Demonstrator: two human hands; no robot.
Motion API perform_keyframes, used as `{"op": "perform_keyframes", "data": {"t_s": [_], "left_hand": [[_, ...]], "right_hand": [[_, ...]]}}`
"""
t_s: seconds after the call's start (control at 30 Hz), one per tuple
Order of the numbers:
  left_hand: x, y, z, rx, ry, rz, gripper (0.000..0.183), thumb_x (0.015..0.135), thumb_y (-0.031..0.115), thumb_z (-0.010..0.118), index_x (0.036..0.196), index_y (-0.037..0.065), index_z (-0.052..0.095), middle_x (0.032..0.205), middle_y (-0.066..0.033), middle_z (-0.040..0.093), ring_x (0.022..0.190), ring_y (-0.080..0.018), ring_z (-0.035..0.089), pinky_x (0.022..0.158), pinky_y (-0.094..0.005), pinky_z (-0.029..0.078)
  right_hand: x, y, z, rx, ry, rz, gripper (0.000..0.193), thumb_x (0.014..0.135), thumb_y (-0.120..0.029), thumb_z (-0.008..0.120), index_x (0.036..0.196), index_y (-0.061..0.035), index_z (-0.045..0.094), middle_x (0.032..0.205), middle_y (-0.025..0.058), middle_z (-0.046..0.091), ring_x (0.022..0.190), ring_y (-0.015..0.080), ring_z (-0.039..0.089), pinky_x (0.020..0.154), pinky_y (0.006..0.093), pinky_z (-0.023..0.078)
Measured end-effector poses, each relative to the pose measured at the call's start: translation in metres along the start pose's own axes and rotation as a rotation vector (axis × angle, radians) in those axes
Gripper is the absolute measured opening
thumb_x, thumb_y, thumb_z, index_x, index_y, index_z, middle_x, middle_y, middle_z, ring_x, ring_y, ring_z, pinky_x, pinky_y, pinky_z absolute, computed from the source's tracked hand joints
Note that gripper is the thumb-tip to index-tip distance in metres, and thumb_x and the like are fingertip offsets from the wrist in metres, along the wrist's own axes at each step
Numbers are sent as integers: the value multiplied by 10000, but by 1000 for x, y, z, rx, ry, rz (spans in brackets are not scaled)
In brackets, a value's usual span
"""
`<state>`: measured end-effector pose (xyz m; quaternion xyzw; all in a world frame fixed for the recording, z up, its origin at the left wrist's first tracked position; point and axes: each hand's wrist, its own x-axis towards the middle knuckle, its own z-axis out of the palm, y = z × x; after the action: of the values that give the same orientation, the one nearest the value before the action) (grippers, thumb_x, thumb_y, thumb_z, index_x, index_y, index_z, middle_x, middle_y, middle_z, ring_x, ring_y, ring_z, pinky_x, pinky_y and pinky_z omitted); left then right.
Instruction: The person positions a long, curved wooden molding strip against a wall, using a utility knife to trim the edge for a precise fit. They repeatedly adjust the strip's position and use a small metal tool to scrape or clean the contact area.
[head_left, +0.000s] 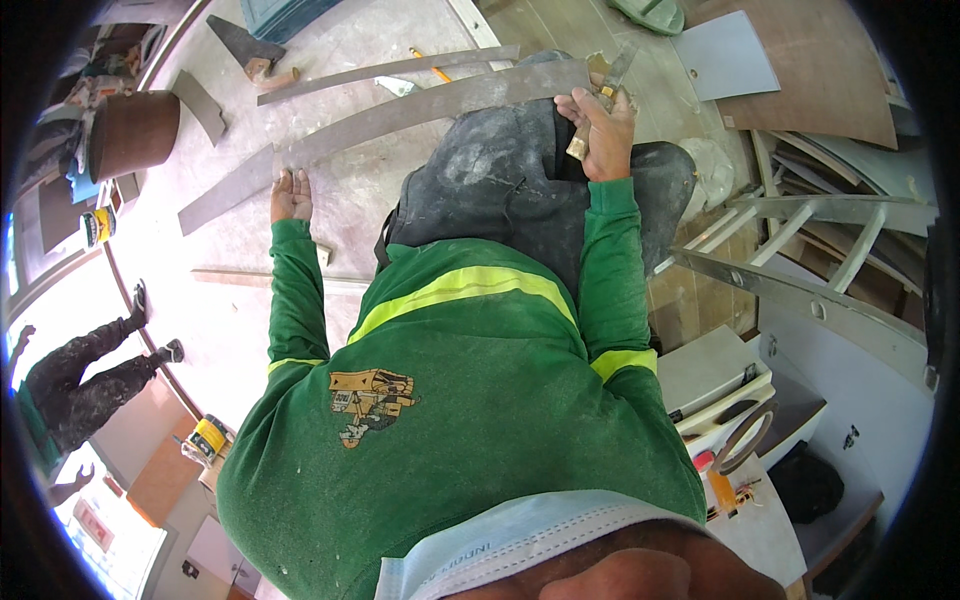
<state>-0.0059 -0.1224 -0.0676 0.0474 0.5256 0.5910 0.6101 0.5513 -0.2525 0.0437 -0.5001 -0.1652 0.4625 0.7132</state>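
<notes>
A long, narrow grey strip (430, 105) runs from the left across the pale work surface to my knees. My left hand (292, 195) is palm up at the strip's near edge, fingertips curled against it. In my right hand (605, 130) is a chisel (620, 72) with a grey blade, a brass-coloured ring and a wooden handle, tilted away from me. The strip's right end lies close to this hand; whether the fingers touch it is hidden. A thinner grey strip (390, 70) lies just beyond, with a yellow pencil (430, 65) and a small white tube (398, 87) beside it.
A wooden-handled handsaw (240, 45) and a blue box (280, 15) lie at the far left. To the right are a metal ladder (830, 210), a white sheet (725, 55) and a brown board (820, 100). Another person's legs (85, 370) show at the left.
</notes>
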Motion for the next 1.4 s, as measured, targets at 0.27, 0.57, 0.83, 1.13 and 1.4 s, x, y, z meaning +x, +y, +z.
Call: {"op": "perform_keyframes", "data": {"t_s": [0.27, 0.57, 0.83, 1.13, 1.4], "left_hand": [[7, -4, -6, -5, 23, 27, 191, 1023, 58, 681, 1136, 37, 529, 1167, -97, 628, 1075, -260, 660, 1009, -429, 623], [-6, -2, 4, -146, -18, -61, 405, 1002, 122, 658, 1376, 31, 531, 1306, -113, 605, 1254, -296, 582, 1132, -484, 500], [11, 30, -4, -256, -14, -5, 493, 970, 292, 739, 1365, 58, 560, 1358, -113, 611, 1276, -322, 563, 1160, -500, 431], [-15, -2, 29, -358, -90, -48, 310, 1051, 188, 656, 1290, 16, 559, 1374, -166, 609, 1303, -340, 583, 1175, -494, 458], [-71, -48, 87, -119, -359, -82, 297, 1122, 214, 527, 1295, -27, 547, 1359, -184, 611, 1321, -310, 588, 1181, -491, 484]], "right_hand": [[-1, -3, 2, -30, -7, -19, 400, 975, 12, 677, 1322, 46, 481, 1075, 173, 707, 881, 273, 769, 792, 372, 637], [3, 1, -6, -14, 73, -24, 435, 952, 26, 688, 1330, 48, 473, 1053, 191, 699, 853, 300, 770, 808, 389, 647], [14, -12, -39, -52, 218, 5, 436, 936, 14, 714, 1307, 34, 485, 1039, 184, 701, 878, 301, 763, 845, 414, 657], [-1, -63, -71, -125, 316, -66, 326, 936, -16, 745, 1199, 0, 554, 965, 101, 687, 829, 213, 723, 793, 358, 642], [-54, -111, -99, -776, 500, -47, 282, 1025, -228, 679, 1168, -6, 583, 916, 71, 640, 696, 132, 611, 562, 279, 511]]}}
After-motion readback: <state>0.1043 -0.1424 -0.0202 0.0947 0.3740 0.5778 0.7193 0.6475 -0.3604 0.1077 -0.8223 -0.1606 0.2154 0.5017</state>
